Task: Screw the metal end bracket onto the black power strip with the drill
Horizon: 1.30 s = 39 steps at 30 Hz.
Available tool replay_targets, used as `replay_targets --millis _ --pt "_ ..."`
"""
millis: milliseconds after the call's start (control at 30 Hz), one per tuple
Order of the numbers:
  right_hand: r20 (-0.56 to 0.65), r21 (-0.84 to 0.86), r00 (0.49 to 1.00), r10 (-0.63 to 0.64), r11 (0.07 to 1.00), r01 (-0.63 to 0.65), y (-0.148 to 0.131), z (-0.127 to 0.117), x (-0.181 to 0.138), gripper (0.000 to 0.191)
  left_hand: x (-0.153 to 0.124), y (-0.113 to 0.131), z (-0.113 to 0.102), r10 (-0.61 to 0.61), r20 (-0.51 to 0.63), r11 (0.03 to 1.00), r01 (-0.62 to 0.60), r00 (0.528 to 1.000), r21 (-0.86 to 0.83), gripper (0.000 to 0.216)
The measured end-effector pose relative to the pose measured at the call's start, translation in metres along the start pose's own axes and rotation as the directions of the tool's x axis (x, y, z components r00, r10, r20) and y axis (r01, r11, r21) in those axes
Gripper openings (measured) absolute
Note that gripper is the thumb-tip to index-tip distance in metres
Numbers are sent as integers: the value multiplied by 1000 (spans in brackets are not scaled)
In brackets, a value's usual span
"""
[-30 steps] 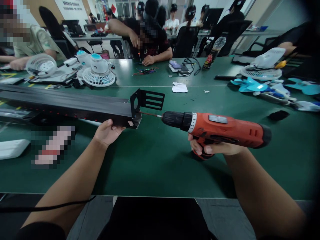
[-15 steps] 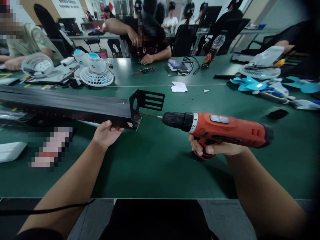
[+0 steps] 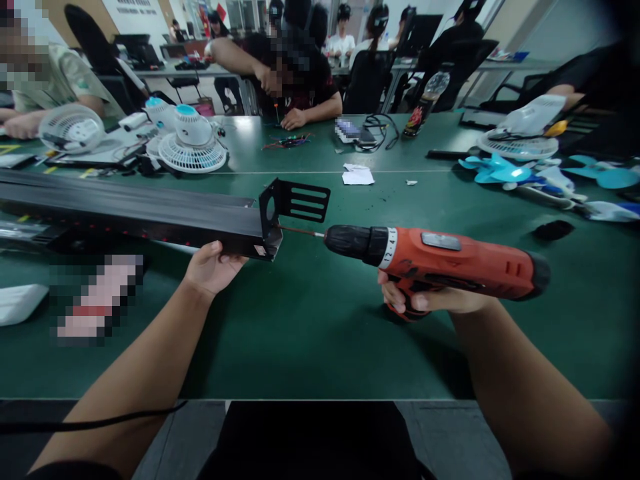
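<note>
My left hand (image 3: pixel 215 268) grips the near end of a long black metal channel (image 3: pixel 200 220), fingers underneath and thumb on its side. A black slotted bracket (image 3: pixel 303 200) stands at that end of the channel. My right hand (image 3: pixel 425 298) is wrapped round the handle of a red and black cordless drill (image 3: pixel 460 257), held level and pointing left. From its chuck a long thin bit (image 3: pixel 300 231) reaches to the base of the bracket. Whether the tip sits in a screw or a hole is too small to tell.
On the green table (image 3: pixel 310 333) lie white fan parts (image 3: pixel 193 150), blue fan blades (image 3: pixel 495 169), a scrap of paper (image 3: pixel 358 175) and a blurred pink object (image 3: pixel 103 297). A bottle (image 3: pixel 425 103) stands at the back. Across the table a person (image 3: pixel 300 73) works with a screwdriver.
Almost nothing differs. The rear of the drill has dipped very slightly, and the view has shifted a little; both hands keep their grip.
</note>
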State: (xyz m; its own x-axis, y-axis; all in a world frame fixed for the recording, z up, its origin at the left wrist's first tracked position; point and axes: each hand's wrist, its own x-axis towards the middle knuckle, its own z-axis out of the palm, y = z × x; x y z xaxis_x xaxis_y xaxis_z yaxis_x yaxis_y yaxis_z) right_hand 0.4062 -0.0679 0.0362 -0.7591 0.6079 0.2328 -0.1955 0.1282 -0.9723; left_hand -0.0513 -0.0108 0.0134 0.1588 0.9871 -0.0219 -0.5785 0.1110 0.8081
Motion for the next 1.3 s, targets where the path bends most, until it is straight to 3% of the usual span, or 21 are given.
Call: replay_targets --millis 533,933,1300 --pt "-15 30 1000 -14 999 15 1 4 0 49 2 -4 3 46 -31 999 -46 998 11 31" --pt "-42 39 999 27 999 -25 -3 4 0 46 0 -2 4 35 0 999 -35 999 -3 43" --pt "23 -92 998 62 994 -59 -5 0 1 51 2 -3 6 38 -5 999 -38 999 0 41"
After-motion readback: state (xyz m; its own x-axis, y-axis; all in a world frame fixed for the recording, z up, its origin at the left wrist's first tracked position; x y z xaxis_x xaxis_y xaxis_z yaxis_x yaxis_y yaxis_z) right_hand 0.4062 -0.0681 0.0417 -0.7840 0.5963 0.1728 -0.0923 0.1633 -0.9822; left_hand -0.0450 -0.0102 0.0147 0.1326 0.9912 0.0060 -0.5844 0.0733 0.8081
